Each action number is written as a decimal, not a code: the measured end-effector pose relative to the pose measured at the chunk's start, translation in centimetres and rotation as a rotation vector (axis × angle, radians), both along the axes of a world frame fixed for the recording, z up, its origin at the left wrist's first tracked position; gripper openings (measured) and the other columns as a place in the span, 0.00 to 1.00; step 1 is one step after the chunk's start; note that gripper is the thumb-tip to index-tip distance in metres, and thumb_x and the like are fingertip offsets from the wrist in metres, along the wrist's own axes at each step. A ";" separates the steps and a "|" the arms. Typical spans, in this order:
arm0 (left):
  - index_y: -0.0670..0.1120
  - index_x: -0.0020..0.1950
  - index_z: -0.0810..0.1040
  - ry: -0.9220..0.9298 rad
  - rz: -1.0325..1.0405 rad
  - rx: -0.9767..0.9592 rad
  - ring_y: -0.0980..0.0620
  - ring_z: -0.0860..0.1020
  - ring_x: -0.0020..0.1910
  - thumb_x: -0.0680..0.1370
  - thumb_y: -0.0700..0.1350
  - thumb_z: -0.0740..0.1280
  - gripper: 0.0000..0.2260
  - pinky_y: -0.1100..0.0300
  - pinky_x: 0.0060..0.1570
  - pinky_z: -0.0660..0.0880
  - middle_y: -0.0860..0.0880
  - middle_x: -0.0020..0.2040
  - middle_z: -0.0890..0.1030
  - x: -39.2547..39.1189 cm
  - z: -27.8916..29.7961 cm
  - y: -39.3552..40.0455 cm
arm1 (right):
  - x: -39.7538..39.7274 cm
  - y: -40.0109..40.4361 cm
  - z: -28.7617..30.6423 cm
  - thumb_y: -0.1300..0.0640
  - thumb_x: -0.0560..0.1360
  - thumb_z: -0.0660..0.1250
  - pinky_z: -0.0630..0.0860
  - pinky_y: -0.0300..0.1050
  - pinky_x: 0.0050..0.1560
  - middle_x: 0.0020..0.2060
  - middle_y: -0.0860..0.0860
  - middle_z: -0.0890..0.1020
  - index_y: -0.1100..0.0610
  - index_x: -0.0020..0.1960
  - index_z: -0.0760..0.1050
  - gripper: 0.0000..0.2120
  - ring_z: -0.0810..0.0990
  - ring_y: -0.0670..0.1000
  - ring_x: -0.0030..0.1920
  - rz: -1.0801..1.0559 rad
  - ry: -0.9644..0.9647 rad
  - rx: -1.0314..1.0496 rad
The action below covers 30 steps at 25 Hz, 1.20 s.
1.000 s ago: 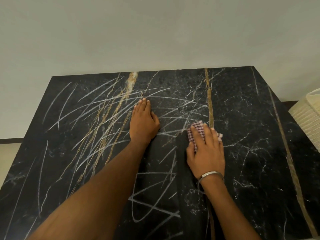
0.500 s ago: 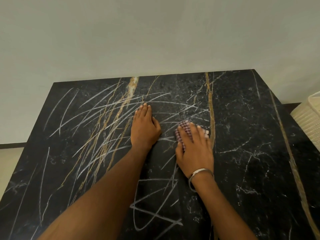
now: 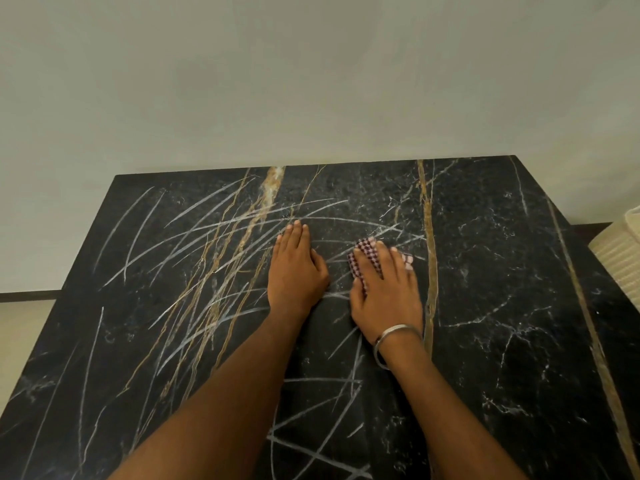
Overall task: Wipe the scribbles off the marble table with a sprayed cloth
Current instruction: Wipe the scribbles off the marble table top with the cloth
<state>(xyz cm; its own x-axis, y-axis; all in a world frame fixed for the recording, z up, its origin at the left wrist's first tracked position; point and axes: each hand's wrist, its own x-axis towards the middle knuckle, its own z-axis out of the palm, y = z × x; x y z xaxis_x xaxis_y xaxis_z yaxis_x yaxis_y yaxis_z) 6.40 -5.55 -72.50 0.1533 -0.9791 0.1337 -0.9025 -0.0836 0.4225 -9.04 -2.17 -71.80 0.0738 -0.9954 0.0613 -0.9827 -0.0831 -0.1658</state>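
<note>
Black marble table (image 3: 485,341) with gold and white veins, far edge against a plain pale wall (image 3: 311,81). White scribbles (image 3: 194,244) cover the left half and centre: long curved strokes running mostly from lower-left to upper-right, plus crossed straight lines (image 3: 311,445) near the front edge between the two forearms. Right third of the top shows only natural veining.

Left hand (image 3: 294,268) lies flat, palm down on the marble at centre, fingers straight and close together, pointing away toward the wall, holding nothing; it sits on top of scribble strokes.

Just right of it, apart by a narrow gap, right hand (image 3: 384,292) presses down on the cloth (image 3: 367,258), fingers fairly straight and slightly spread over it, thumb out to the left on the marble. Cloth is small, red-and-white checked, bunched; its long axis runs roughly left-right under the fingertips, poking out past the fingers on the far side and right. Most of it hidden by the hand. Metal bangle (image 3: 394,341) on the right wrist.

Thick gold vein (image 3: 429,254) runs near-to-far just right of the cloth. Cream ribbed basket-like object (image 3: 620,258) at the far right edge, off the table, cut by the frame. Dark skirting strip (image 3: 27,296) and pale floor at left.
</note>
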 end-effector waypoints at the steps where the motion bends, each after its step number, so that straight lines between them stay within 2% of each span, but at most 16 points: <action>1: 0.43 0.78 0.57 0.007 -0.003 0.002 0.52 0.54 0.77 0.81 0.48 0.54 0.25 0.55 0.77 0.48 0.46 0.78 0.58 0.0 0.0 0.0 | -1.0 -0.5 -0.2 0.45 0.78 0.51 0.51 0.58 0.76 0.77 0.50 0.54 0.44 0.76 0.54 0.27 0.52 0.55 0.77 -0.006 0.032 -0.005; 4: 0.44 0.78 0.57 0.013 -0.010 0.004 0.52 0.54 0.78 0.81 0.49 0.53 0.25 0.55 0.77 0.48 0.46 0.78 0.58 0.1 0.0 0.1 | -4.7 -2.0 -0.3 0.45 0.78 0.51 0.54 0.59 0.75 0.77 0.52 0.55 0.45 0.76 0.56 0.27 0.53 0.56 0.76 -0.139 0.034 -0.009; 7: 0.43 0.78 0.56 0.011 -0.002 -0.003 0.51 0.53 0.78 0.81 0.48 0.53 0.25 0.55 0.77 0.47 0.46 0.78 0.57 0.0 -0.1 0.0 | -4.6 -2.5 -0.1 0.47 0.78 0.53 0.52 0.58 0.75 0.77 0.52 0.55 0.46 0.75 0.59 0.26 0.52 0.56 0.76 -0.231 -0.016 -0.018; 12: 0.43 0.78 0.57 0.006 0.009 -0.006 0.52 0.53 0.78 0.81 0.48 0.53 0.25 0.57 0.76 0.45 0.46 0.78 0.57 -0.1 -0.1 0.0 | 0.7 -2.6 0.0 0.45 0.78 0.52 0.49 0.57 0.76 0.77 0.51 0.55 0.44 0.76 0.56 0.26 0.51 0.55 0.76 -0.083 0.003 -0.025; 15: 0.44 0.78 0.57 0.019 0.006 -0.007 0.52 0.53 0.78 0.81 0.48 0.54 0.25 0.57 0.76 0.45 0.47 0.78 0.57 0.1 0.1 0.0 | -0.3 -3.4 0.0 0.45 0.78 0.51 0.51 0.56 0.76 0.77 0.50 0.56 0.43 0.76 0.55 0.27 0.52 0.54 0.77 -0.025 0.019 -0.008; 19: 0.44 0.78 0.56 0.033 -0.002 -0.002 0.52 0.52 0.78 0.82 0.48 0.53 0.25 0.56 0.77 0.47 0.47 0.79 0.57 0.0 0.0 0.1 | -4.2 -5.2 -0.1 0.46 0.78 0.52 0.53 0.58 0.75 0.77 0.52 0.56 0.46 0.76 0.58 0.26 0.53 0.56 0.76 -0.157 0.008 -0.004; 22: 0.44 0.78 0.56 0.028 0.011 0.004 0.52 0.52 0.78 0.82 0.48 0.52 0.25 0.55 0.77 0.47 0.47 0.79 0.56 0.0 -0.1 0.0 | -3.3 -5.5 0.0 0.47 0.78 0.52 0.52 0.59 0.75 0.77 0.52 0.56 0.47 0.76 0.59 0.26 0.52 0.56 0.76 -0.224 0.003 -0.014; 27: 0.44 0.78 0.56 0.029 0.012 -0.006 0.53 0.52 0.78 0.81 0.48 0.54 0.25 0.58 0.76 0.44 0.47 0.79 0.56 -0.1 0.2 0.1 | 2.8 -5.4 0.4 0.46 0.79 0.53 0.50 0.58 0.75 0.77 0.52 0.55 0.46 0.76 0.56 0.26 0.51 0.56 0.77 -0.069 -0.018 -0.028; 30: 0.44 0.78 0.57 0.037 0.007 -0.018 0.54 0.53 0.78 0.81 0.48 0.55 0.25 0.59 0.75 0.44 0.48 0.78 0.57 0.0 0.5 0.1 | 2.8 -5.8 0.2 0.46 0.79 0.53 0.50 0.57 0.76 0.77 0.51 0.55 0.45 0.76 0.56 0.26 0.52 0.55 0.77 -0.008 -0.013 -0.023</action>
